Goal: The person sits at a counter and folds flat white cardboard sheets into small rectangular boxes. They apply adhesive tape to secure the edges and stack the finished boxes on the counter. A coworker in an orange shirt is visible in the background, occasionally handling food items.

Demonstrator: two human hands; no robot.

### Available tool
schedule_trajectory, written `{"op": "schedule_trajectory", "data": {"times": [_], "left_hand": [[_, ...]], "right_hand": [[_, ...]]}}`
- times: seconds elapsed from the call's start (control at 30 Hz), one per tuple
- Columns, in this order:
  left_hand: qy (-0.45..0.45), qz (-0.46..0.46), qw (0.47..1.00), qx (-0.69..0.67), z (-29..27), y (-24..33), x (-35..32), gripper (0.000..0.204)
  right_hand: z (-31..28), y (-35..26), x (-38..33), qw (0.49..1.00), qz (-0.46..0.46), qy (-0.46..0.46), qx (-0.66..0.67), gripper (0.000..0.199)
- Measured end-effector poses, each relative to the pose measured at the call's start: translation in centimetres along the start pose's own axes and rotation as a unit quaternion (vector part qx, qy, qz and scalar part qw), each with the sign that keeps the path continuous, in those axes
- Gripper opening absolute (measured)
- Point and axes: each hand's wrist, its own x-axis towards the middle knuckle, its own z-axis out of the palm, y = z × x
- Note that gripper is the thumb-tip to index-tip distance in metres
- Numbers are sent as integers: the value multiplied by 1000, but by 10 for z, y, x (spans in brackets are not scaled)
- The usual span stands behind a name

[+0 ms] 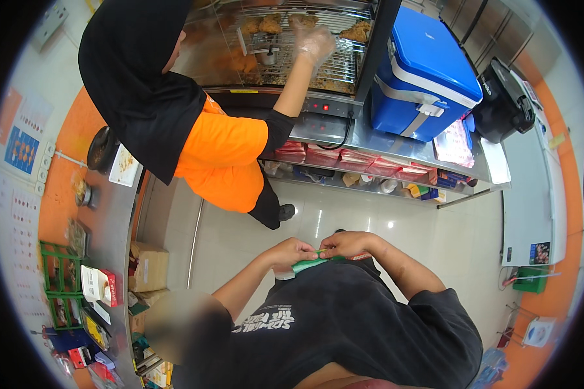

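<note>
Close in front of my dark shirt, my left hand (295,251) and my right hand (344,244) meet with fingertips pinched. A thin yellow-green strip runs between their fingers; its kind is too small to make out. Just below the hands lies a green thing (307,265), partly hidden by them and by my shirt. A red-and-white patterned edge (362,256) shows under my right hand. Both hands are closed, and each seems to hold one end of the strip.
A co-worker in an orange shirt (224,142) reaches a gloved hand (315,44) into a lit warming cabinet (331,91) with fried pieces. A blue cooler box (428,71) stands on the steel counter beside it. Another steel counter (113,227) runs along the left. A white chest freezer (532,194) stands right.
</note>
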Motion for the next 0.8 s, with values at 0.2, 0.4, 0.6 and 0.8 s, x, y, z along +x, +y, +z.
{"op": "schedule_trajectory", "data": {"times": [0.2,0.4,0.6,0.8], "left_hand": [[13,-18,999,-36,-3,-10,-4,39],[-27,-80,991,-100,-16,3,-15,33],[-63,-58,992,-98,-15,-19,-2,27],[-58,-49,993,-88,-10,-27,2,25]], "right_hand": [[4,-10,-3,999,13,40,19,38],[4,-14,-3,997,33,57,48,37],[11,-5,7,998,35,57,-7,36],[3,-5,24,999,16,-6,-50,32]]}}
